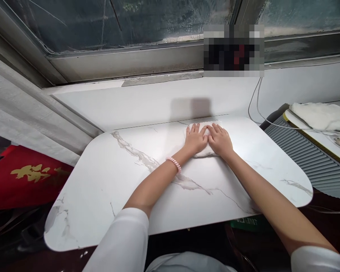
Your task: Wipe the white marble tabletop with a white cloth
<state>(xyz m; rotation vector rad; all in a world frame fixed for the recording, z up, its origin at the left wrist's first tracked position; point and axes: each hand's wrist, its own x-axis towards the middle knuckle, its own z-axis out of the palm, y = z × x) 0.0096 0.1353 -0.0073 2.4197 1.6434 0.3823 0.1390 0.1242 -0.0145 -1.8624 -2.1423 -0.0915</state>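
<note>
A folded white cloth (pixel 206 152) lies flat on the white marble-patterned table (pixel 102 196), close to its far edge. My left hand (pixel 196 139) presses down on the cloth's left part, fingers stretched out and spread; a pink coiled band (pixel 174 165) circles that wrist. On the right part of the same cloth rests my right hand (pixel 220 140), palm down with fingers extended. The two thumbs almost meet in the middle. Much of the cloth is hidden beneath both hands.
Behind the table stand a white wall ledge and a window (pixel 130 26). A curtain (pixel 25 102) and a red bag with gold lettering (pixel 31 177) are at left. At right, a ribbed grey cabinet (pixel 306 158) carries another white cloth (pixel 320 117); a white cable (pixel 257 100) hangs nearby.
</note>
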